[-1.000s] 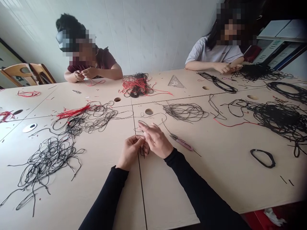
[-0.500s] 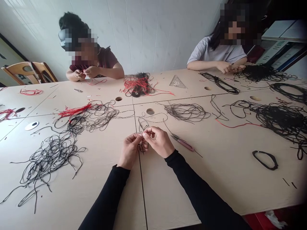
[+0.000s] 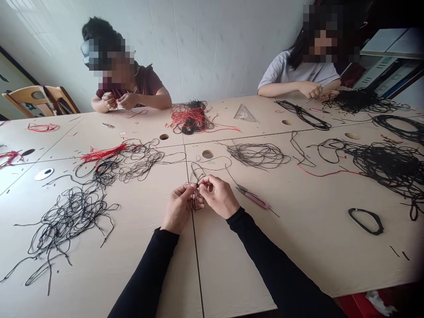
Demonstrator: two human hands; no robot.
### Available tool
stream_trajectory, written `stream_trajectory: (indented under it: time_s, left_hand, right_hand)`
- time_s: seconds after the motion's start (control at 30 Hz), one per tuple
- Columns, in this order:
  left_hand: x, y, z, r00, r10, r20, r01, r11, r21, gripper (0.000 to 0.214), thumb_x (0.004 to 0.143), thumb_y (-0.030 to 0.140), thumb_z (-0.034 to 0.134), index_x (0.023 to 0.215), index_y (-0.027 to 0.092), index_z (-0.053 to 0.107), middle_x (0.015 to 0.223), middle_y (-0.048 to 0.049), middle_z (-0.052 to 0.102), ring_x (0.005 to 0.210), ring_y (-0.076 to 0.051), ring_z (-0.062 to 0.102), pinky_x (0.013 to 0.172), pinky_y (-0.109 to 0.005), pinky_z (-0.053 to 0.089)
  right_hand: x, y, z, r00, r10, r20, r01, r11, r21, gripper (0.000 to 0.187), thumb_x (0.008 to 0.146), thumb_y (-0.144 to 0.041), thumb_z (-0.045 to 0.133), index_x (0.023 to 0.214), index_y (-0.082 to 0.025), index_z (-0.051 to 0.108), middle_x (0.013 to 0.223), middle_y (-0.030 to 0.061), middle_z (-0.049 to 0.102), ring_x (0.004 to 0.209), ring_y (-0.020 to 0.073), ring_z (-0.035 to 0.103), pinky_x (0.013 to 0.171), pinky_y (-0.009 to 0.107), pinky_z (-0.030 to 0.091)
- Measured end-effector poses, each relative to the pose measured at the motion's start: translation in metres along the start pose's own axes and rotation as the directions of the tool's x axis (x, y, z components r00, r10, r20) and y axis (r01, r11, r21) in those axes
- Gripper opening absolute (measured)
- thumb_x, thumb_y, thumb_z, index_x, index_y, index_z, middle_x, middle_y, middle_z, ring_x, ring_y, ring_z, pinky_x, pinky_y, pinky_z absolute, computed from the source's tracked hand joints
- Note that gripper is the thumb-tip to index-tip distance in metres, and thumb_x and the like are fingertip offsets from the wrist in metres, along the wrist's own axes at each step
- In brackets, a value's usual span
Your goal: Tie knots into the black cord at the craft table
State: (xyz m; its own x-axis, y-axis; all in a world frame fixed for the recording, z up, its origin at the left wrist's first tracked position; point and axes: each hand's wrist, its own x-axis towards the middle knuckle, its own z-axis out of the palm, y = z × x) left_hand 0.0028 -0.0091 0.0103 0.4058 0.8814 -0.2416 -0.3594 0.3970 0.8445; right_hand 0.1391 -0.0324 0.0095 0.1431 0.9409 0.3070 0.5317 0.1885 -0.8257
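Left on the counter (image 3: 228,260), a black cord tangle (image 3: 68,223) lies apart from the work. At centre, the left hand (image 3: 179,207) and right hand (image 3: 218,196) both pinch a short black cord (image 3: 197,198) at the fingertips, above the counter seam. The right hand has closed from its earlier spread. Further right, a pink-handled tool (image 3: 253,198) lies just beside the right hand, untouched.

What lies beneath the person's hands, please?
Black cord hangs between the left hand and right hand, above the seam of the pale table; whatever the palms cover cannot be seen.
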Motion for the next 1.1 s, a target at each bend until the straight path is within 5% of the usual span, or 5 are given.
stream_trajectory:
  time_s: [0.57,0.73,0.9,1.1]
  left_hand:
    - [0.000,-0.003,0.001,0.993,0.062,-0.103,-0.059,0.998,0.026,0.029,0.070,0.035,0.078,0.076,0.014,0.059,0.067,0.0005,0.060,0.053,-0.010,0.057,0.047,-0.023,0.052]
    - [-0.001,-0.005,0.002,0.976,0.179,-0.125,-0.144,0.958,0.249,0.030,0.074,0.041,0.074,0.077,0.015,0.059,0.061,0.0009,0.058,0.050,-0.012,0.056,0.046,-0.025,0.051]
    - [-0.004,-0.009,0.006,0.964,0.264,-0.021,-0.218,0.838,0.500,0.028,0.079,0.041,0.069,0.073,0.016,0.058,0.054,0.0015,0.057,0.044,-0.011,0.053,0.044,-0.023,0.044]
    - [-0.003,-0.011,0.004,0.974,0.228,-0.018,-0.197,0.878,0.437,0.029,0.080,0.042,0.069,0.076,0.016,0.059,0.058,0.0008,0.058,0.045,-0.011,0.054,0.045,-0.024,0.046]
  right_hand:
    - [-0.001,0.000,0.000,0.999,-0.033,0.019,0.034,0.999,-0.031,0.009,0.080,-0.022,0.053,0.072,-0.020,0.054,0.072,0.0008,0.063,0.067,0.0153,0.053,0.066,0.028,0.043]
    - [-0.001,-0.002,-0.002,0.997,-0.044,-0.065,0.042,0.999,-0.028,0.009,0.082,-0.026,0.056,0.085,-0.019,0.060,0.070,0.0002,0.059,0.067,0.0154,0.050,0.067,0.028,0.043]
    - [-0.001,-0.005,-0.003,0.998,-0.065,-0.006,0.065,0.998,-0.015,0.011,0.083,-0.028,0.059,0.087,-0.019,0.066,0.069,-0.0001,0.057,0.070,0.0162,0.052,0.069,0.028,0.043]
    - [0.000,-0.004,-0.002,0.997,0.065,-0.034,-0.061,0.994,0.090,0.012,0.082,-0.028,0.056,0.081,-0.018,0.063,0.073,0.0013,0.064,0.064,0.0146,0.052,0.063,0.027,0.042]
